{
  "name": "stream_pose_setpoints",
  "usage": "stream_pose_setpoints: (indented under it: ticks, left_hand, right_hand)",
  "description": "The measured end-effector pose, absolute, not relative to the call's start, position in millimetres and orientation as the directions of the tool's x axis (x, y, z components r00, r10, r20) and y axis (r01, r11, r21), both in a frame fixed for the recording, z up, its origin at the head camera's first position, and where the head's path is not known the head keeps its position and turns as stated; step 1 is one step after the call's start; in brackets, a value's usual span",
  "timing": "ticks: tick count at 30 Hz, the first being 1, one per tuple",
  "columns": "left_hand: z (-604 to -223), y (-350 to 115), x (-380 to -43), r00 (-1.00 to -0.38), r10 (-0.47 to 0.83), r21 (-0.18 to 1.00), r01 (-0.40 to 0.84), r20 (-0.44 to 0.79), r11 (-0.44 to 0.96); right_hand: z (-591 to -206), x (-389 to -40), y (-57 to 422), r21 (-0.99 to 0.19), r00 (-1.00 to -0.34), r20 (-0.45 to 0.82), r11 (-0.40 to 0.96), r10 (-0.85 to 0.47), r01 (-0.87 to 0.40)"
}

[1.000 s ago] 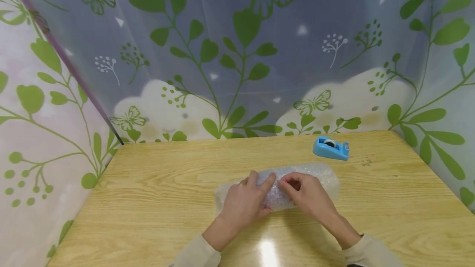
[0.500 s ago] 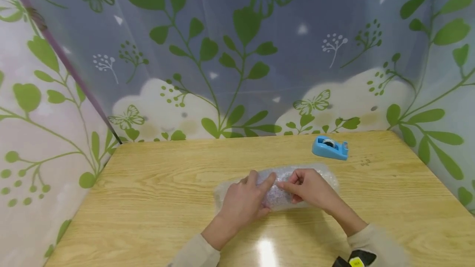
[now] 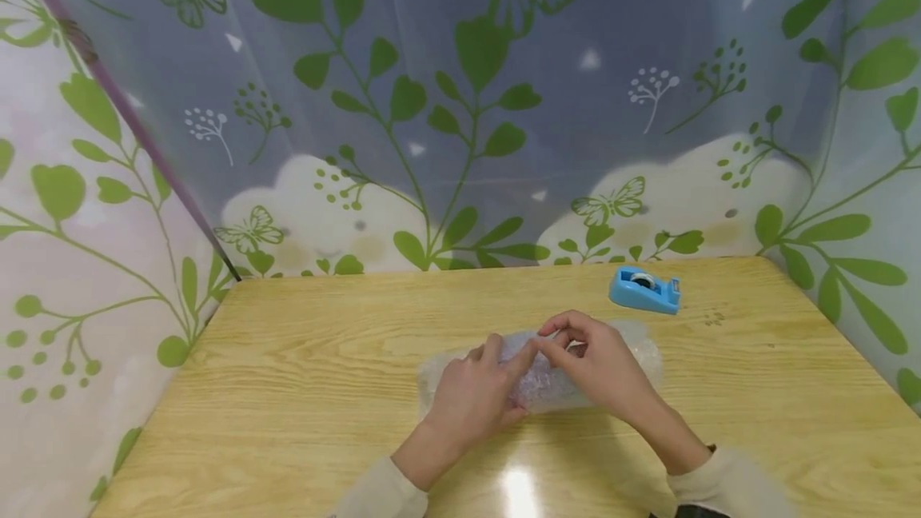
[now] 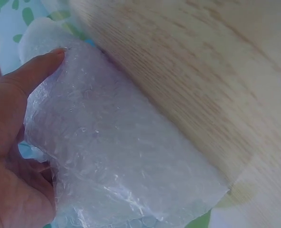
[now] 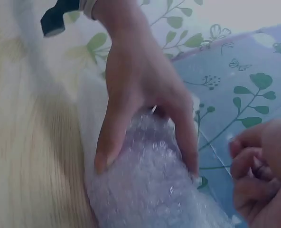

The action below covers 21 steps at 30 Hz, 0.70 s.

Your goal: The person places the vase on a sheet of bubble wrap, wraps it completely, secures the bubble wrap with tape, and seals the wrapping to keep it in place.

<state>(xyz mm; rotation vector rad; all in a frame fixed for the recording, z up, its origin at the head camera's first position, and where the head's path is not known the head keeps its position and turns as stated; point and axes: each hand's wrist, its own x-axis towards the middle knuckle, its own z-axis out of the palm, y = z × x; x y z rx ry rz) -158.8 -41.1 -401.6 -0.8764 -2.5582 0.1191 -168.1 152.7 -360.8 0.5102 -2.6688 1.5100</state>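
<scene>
A bundle in clear bubble wrap (image 3: 541, 388), pale purple inside, lies lengthwise across the table. My left hand (image 3: 471, 386) grips its left part from above, thumb at the near side and fingers over the far side. In the left wrist view a finger of that hand presses on the wrap (image 4: 117, 137). My right hand (image 3: 603, 366) is over the bundle's middle, fingers curled and thumb tip close to the left index fingertip. In the right wrist view its bent fingers (image 5: 247, 175) are beside the wrap; I cannot tell whether they pinch anything.
A blue tape dispenser (image 3: 643, 291) with a roll of tape stands behind the bundle to the right, near the back of the wooden table (image 3: 302, 374). Patterned cloth (image 3: 460, 142) with leaves and butterflies hangs behind the table and along both sides.
My right hand has shifted from the middle of the wrap's top toward its far edge, closer to the left index fingertip. The left hand and the bundle stay in place.
</scene>
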Motion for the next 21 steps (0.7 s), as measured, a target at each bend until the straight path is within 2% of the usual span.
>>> stream_pose_setpoints:
  ticks: [3, 5, 8, 11, 16, 21]
  left_hand:
    - [-402.2, -39.6, -158.6, -0.704, 0.601, -0.23, 0.557, 0.38, 0.798]
    - [-402.8, -38.9, -158.5, -0.7, 0.601, -0.239, 0.553, 0.385, 0.798]
    - [-403.9, -38.2, -158.2, -0.699, 0.605, -0.233, 0.56, 0.382, 0.795]
    - [-404.8, -38.1, -159.1, -0.7, 0.613, -0.221, 0.574, 0.367, 0.788]
    - [-402.4, -39.4, -162.0, -0.713, 0.612, -0.196, 0.583, 0.342, 0.788]
    - [-400.5, -39.7, -163.3, -0.709, 0.618, -0.158, 0.605, 0.339, 0.781]
  right_hand:
    - [-364.3, -171.3, 151.7, -0.76, -0.919, 0.312, 0.517, -0.241, -0.394]
    - [-369.7, -176.2, 153.7, -0.709, -0.914, 0.332, 0.578, -0.232, -0.404]
    - [-381.0, -183.0, 159.8, -0.69, -0.933, 0.239, 0.629, -0.27, -0.359]
    - [-390.7, -187.3, 166.8, -0.705, -0.932, 0.151, 0.625, -0.328, -0.334]
    - [-398.3, -192.9, 174.1, -0.744, -0.907, 0.142, 0.562, -0.397, -0.363]
    - [-400.6, -195.8, 176.9, -0.793, -0.898, 0.108, 0.508, -0.427, -0.337]
